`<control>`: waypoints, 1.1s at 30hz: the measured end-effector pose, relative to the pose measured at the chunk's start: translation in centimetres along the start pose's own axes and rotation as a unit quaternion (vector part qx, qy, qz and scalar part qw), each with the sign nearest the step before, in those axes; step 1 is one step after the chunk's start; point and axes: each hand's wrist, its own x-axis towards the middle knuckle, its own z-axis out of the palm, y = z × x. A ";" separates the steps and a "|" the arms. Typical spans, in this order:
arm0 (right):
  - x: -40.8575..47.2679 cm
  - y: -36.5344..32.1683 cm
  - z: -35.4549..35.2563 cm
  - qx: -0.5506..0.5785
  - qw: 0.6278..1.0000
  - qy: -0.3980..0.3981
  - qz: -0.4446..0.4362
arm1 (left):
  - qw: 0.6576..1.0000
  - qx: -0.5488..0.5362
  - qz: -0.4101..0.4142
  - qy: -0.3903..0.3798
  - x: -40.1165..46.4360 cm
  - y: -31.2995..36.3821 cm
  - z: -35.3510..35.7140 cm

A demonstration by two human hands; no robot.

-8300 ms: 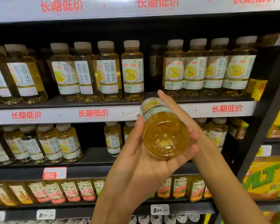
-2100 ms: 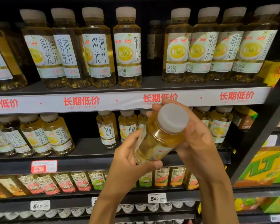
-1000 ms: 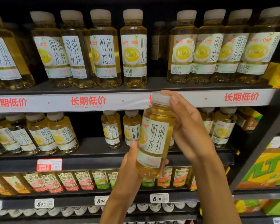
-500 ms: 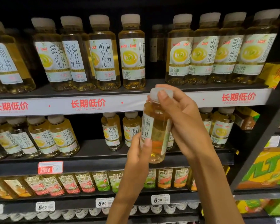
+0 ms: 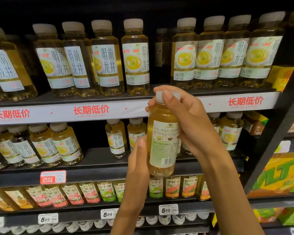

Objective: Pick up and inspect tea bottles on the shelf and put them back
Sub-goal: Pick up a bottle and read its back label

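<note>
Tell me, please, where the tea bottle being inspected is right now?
In the head view, the tea bottle is upright at centre, off the shelves, between the right hand at its cap and the left hand on its lower side.

Tea bottle (image 5: 162,141) turned upright from tilted; label's back panel with barcode now faces out. Right hand (image 5: 188,122) moved onto cap, left hand (image 5: 139,160) steadies lower side.
</note>
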 end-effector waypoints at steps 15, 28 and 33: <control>-0.2 0.1 -0.8 0.139 0.985 -0.094 0.036 | 0.964 -0.178 -0.072 -0.182 -0.2 0.2 -0.2; 0.0 -0.7 -1.8 0.030 0.998 -0.055 0.012 | 0.978 -0.144 -0.071 -0.130 -0.5 0.6 0.2; -0.4 0.2 -1.7 0.102 0.990 -0.100 0.012 | 0.938 -0.260 -0.117 -0.197 -0.7 0.7 0.6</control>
